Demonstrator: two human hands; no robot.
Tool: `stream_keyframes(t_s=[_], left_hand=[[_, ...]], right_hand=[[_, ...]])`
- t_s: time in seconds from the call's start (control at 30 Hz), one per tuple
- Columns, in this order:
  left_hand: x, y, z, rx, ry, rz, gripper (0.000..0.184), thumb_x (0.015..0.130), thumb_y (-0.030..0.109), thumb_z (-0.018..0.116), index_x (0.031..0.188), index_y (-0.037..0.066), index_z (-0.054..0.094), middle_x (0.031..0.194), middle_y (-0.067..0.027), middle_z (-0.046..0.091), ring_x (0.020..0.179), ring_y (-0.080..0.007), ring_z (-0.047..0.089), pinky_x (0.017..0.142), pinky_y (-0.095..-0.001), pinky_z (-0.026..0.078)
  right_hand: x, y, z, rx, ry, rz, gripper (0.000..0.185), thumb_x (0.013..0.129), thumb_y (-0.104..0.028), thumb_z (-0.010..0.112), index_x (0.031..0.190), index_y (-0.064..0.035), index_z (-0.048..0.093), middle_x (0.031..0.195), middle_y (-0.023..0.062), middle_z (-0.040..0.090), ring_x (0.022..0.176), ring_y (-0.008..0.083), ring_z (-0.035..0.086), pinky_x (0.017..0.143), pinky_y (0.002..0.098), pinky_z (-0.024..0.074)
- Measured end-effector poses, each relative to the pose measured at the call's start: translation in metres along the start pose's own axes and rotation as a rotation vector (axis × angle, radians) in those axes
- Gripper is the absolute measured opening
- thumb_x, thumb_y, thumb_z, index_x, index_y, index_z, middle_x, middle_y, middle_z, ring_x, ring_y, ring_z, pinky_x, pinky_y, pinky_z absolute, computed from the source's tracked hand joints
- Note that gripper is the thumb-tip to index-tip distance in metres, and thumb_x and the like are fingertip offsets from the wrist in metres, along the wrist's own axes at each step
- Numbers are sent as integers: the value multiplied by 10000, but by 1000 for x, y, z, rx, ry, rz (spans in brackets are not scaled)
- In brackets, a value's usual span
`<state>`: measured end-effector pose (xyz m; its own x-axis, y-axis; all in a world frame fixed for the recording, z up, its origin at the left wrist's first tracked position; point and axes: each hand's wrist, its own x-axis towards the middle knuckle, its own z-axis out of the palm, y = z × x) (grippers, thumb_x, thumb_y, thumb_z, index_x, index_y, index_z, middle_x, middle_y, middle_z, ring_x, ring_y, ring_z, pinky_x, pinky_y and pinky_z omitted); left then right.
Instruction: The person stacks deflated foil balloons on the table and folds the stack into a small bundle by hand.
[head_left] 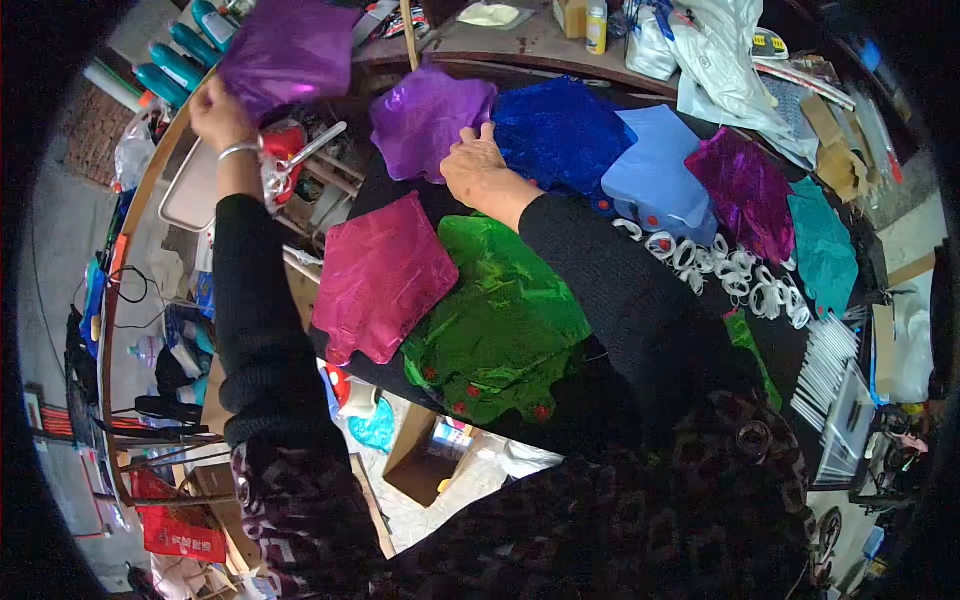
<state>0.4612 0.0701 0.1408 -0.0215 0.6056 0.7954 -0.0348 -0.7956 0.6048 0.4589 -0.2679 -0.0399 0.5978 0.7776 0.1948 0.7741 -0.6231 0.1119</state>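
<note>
My left hand (222, 115) is raised at the upper left, its fingers closed on the lower edge of a shiny purple sheet (290, 55). Another purple foil sheet (420, 120) lies on the black work surface. Over its right edge is my right hand (475, 165), fingers curled in; what they hold, if anything, is hidden. Beside it spreads a dark blue foil sheet (565, 135). A pink foil sheet (385, 280) and a stack of green foil sheets (500, 310) with red dots lie nearer me, partly overlapping.
To the right are a light blue sheet (660, 165), a magenta sheet (745, 190) and a teal sheet (825, 245). Several white rings (735, 270) lie below them, near white sticks (825, 365). Teal bottles (170, 65) stand far left; a yellow bottle (596, 30) is at the back.
</note>
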Motion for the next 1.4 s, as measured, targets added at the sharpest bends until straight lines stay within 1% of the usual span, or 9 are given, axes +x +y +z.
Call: stream_keyframes(t_s=[0.13, 0.33, 0.53, 0.73, 0.8, 0.83, 0.97, 1.13, 1.4], left_hand=[[-15, 49, -60, -659, -303, -247, 166, 973, 217, 689, 1055, 74, 712, 911, -81, 707, 787, -171, 658, 690, -304, 582], [-107, 119, -90, -543, -738, -66, 114, 1004, 171, 666, 1044, 71, 703, 928, -22, 680, 771, -104, 617, 681, -249, 573], [-209, 212, -170, -314, -1149, 317, 76, 950, 109, 689, 988, 46, 669, 912, -56, 685, 767, -163, 619, 692, -301, 513], [-285, 283, -214, -540, -1016, 701, 97, 914, 97, 679, 996, 58, 646, 1053, -106, 688, 925, -264, 672, 817, -346, 542], [-303, 303, -225, -569, -991, 792, 110, 905, 113, 680, 997, 69, 638, 1108, -114, 687, 1001, -282, 678, 877, -360, 545], [-313, 316, -234, -587, -1000, 786, 110, 905, 113, 680, 997, 69, 638, 1108, -114, 687, 1001, -282, 678, 877, -360, 545], [-356, 371, -283, -478, -1124, 1359, 191, 875, 181, 731, 989, 76, 621, 1179, -79, 689, 1122, -256, 671, 974, -374, 533], [-393, 395, -327, -598, -1426, 1331, 223, 872, 227, 737, 1014, 94, 628, 1209, -63, 679, 1193, -248, 643, 1026, -381, 515], [-417, 363, -330, -602, -1519, 906, 252, 867, 222, 754, 1044, 82, 642, 1243, -63, 671, 1194, -273, 645, 1018, -393, 519]], right_hand=[[1, -1, -10, 48, -131, 41, 269, 935, -197, 571, 1044, -76, 785, 1093, 151, 737, 1145, 382, 525, 939, 658, 325], [-23, 15, -9, 37, 219, 161, 365, 982, -297, 579, 1212, -45, 709, 1182, 157, 708, 1240, 379, 525, 980, 617, 387], [-131, 59, -132, 1927, -181, 204, 534, 1024, -496, 552, 1299, -48, 643, 1225, 109, 676, 1143, 268, 641, 919, 398, 519], [-282, 87, -152, 1009, 158, 435, 630, 981, -619, 558, 1189, -35, 672, 1113, 153, 700, 952, 248, 676, 823, 363, 541], [-335, 72, -186, 1891, 150, 499, 565, 981, -550, 623, 1201, -32, 671, 1097, 140, 704, 944, 188, 668, 766, 319, 547], [-353, 68, -191, 1887, 157, 521, 565, 981, -550, 623, 1201, -32, 671, 1097, 140, 704, 944, 188, 668, 766, 319, 547], [-427, 46, -193, 2074, 339, 642, 304, 990, -246, 692, 1169, -1, 683, 1076, 71, 725, 840, 118, 668, 751, 242, 536], [-507, 50, -163, 1760, 314, 1048, 191, 950, -143, 739, 1071, 4, 731, 945, 61, 740, 742, 93, 656, 682, 209, 528], [-559, 48, -124, 1812, 316, 1017, 169, 937, -118, 743, 1038, 16, 743, 903, 73, 741, 702, 95, 648, 659, 213, 529]])
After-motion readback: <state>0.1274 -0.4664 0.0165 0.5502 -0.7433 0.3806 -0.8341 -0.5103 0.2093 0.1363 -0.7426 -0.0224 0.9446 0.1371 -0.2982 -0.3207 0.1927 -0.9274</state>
